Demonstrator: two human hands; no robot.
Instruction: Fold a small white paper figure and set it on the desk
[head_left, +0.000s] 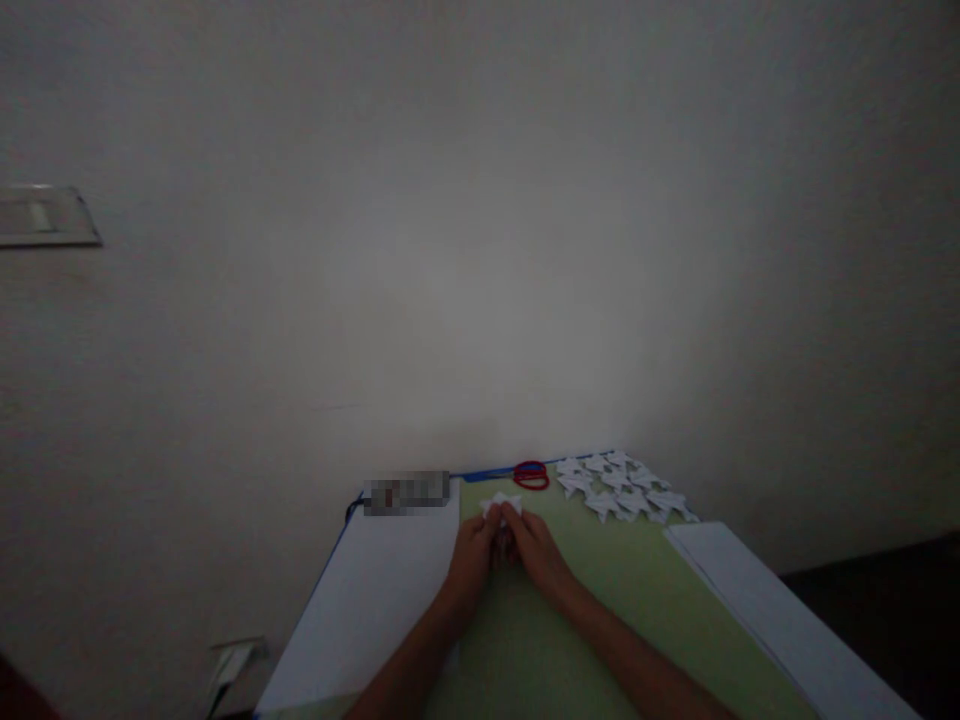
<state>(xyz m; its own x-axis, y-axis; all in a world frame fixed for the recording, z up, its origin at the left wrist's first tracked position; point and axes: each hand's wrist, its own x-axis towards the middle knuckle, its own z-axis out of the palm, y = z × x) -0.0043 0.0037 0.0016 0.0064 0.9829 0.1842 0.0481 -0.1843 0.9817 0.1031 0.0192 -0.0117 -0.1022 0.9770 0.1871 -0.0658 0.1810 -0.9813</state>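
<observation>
On green mat (600, 590), both hands' fingers (501, 524) pinching folded paper (501, 503), points seemingly toward wall

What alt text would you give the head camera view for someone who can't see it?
Two bare hands, left hand and right hand, press a small white folded paper piece on a green mat. Beyond lie red-handled scissors and a cluster of white folded paper shapes.

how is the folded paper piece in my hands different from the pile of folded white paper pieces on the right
The folded white paper piece is single, pinched between the left hand and right hand; the pile of folded white paper pieces is many, lying untouched. The held one sits mid-mat; the pile lies farther right. Both rest on the green mat.
</observation>
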